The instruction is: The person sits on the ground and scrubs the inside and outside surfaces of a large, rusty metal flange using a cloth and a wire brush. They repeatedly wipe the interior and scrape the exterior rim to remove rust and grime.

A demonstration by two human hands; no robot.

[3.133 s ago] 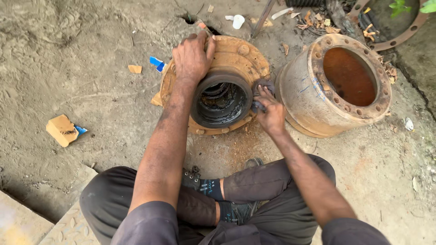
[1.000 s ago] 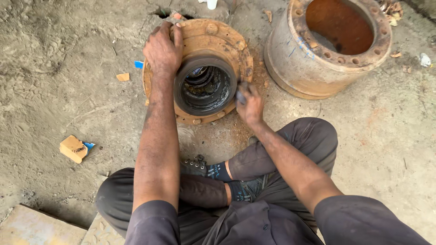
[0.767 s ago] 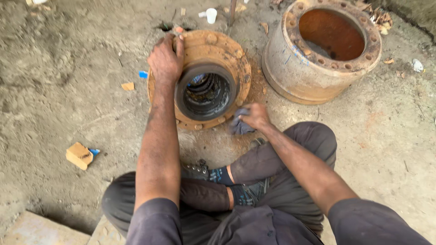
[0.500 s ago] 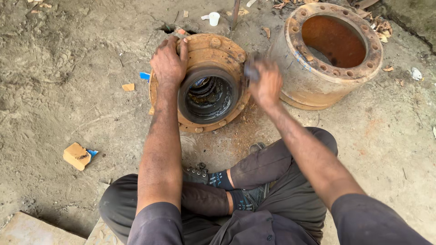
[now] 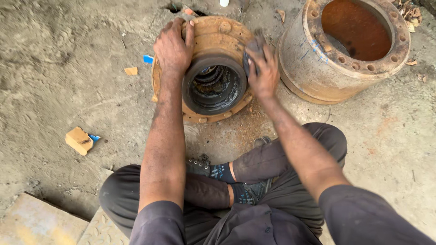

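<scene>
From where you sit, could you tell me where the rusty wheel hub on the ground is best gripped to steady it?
Grip the wheel hub by its flat outer flange, from above at the far rim, where the left hand rests. The flange is wide with bolt holes, while the central bore looks greasy. The right hand presses a dark rag against the raised collar.

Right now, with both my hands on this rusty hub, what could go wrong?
The right hand rubs a dark rag along the greasy bore rim of the hub; it might slip onto the flange bolts. The left hand grips the far flange edge, where rust may cut. The brake drum crowds your right side.
</scene>
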